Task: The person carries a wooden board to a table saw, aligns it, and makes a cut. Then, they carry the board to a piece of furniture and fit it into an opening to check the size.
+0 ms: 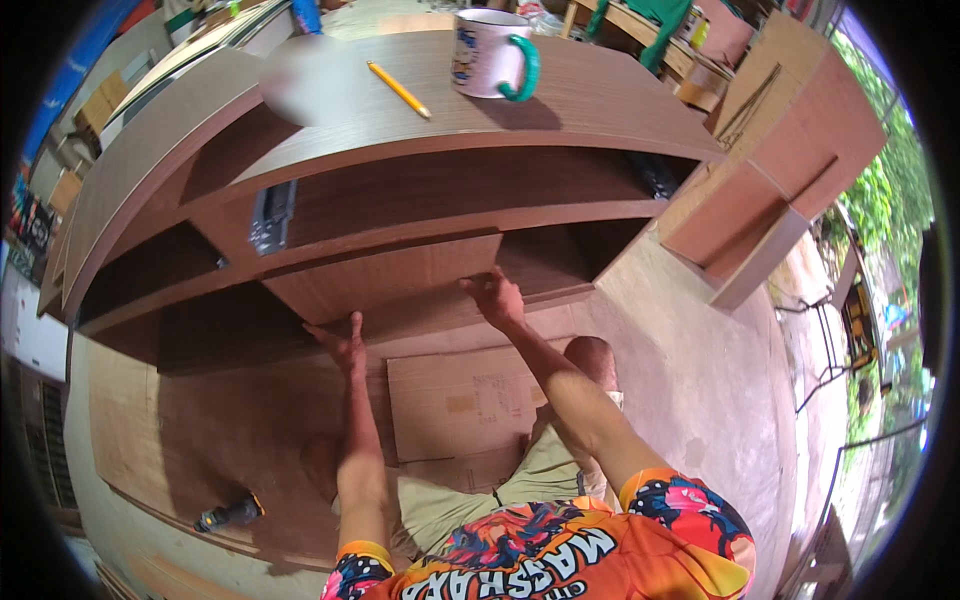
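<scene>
A brown wooden panel (385,270) sits in the lower front opening of a long dark wood-grain cabinet (630,110), slightly tilted. My left hand (342,342) grips its lower left corner, thumb raised near the edge. My right hand (492,298) holds its right end, a little higher, fingers at the edge. Above it, metal slide rails (272,220) are fixed inside the upper opening. On the cabinet top lie a yellow pencil (398,90) and, right of it, a white mug (483,60) with a green handle. The inside behind the panel is mostly hidden.
A flattened cardboard sheet (440,410) lies under my legs. A dark power tool (228,512) is on the floor at lower left. Plywood pieces (770,150) stand against the cabinet's right. A cluttered workbench (680,65) is behind, and a metal-framed object (855,320) stands at far right.
</scene>
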A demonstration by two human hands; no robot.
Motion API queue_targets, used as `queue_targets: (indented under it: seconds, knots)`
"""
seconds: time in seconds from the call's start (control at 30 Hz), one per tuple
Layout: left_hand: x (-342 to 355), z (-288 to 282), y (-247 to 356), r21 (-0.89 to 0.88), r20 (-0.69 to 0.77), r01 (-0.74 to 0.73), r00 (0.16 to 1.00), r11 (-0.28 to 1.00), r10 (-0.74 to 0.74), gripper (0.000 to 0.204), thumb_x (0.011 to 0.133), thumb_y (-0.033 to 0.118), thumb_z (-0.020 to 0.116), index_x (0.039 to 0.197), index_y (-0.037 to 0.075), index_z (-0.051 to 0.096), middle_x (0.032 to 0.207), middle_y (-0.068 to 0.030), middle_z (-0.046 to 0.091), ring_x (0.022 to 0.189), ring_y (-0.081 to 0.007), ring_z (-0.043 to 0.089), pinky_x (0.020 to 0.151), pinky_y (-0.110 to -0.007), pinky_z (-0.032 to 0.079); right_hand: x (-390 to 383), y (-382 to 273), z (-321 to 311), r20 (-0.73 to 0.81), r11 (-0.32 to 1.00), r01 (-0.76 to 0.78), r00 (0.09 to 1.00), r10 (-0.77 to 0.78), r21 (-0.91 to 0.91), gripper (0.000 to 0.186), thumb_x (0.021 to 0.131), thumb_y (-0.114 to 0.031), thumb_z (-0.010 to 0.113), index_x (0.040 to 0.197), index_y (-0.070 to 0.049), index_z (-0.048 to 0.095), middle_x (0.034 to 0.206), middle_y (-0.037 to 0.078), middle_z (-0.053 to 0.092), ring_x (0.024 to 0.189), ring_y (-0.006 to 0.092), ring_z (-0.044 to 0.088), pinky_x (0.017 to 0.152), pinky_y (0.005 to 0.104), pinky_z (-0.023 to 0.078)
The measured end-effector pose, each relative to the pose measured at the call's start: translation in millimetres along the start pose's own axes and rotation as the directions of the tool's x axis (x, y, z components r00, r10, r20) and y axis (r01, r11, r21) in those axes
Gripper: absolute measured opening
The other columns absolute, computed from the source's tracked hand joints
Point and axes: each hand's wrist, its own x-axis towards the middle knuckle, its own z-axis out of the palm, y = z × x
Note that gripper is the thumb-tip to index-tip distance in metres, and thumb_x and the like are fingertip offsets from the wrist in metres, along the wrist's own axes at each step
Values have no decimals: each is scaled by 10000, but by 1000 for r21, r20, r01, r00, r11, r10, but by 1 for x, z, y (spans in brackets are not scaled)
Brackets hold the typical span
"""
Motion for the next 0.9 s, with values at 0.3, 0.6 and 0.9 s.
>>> queue_targets:
  seconds: [0.3, 0.6, 0.9]
  knots:
    - [21, -34, 55, 338, 212, -9, 975, 941, -67, 1364, 741, 507, 925, 1620, -50, 44, 1579, -286, 361, 1455, -397, 397, 1200, -468, 351, 3, 14, -3, 24, 988, 145, 989, -144, -58, 814, 870, -741, 638, 1305, -60, 544, 973, 243, 748, 982, 462, 713, 804, 580, 567]
    - [17, -21, 47, 401, 161, -4, 985, 916, -66, 1338, 750, 444, 927, 1624, -59, 48, 1544, -294, 416, 1401, -413, 464, 1170, -475, 384, 1, 20, 6, -60, 987, 157, 985, -159, -35, 795, 879, -715, 645, 1252, -37, 466, 928, 245, 744, 874, 492, 718, 745, 576, 572]
    - [19, -32, 54, 231, 242, 46, 965, 972, -104, 861, 772, 326, 921, 1412, -50, 486, 1393, -173, 590, 1235, -285, 551, 1065, -416, 436, 9, 31, 41, -214, 970, 240, 946, -243, -39, 804, 788, -677, 786, 1255, -95, 489, 934, 182, 752, 856, 441, 728, 695, 542, 562]
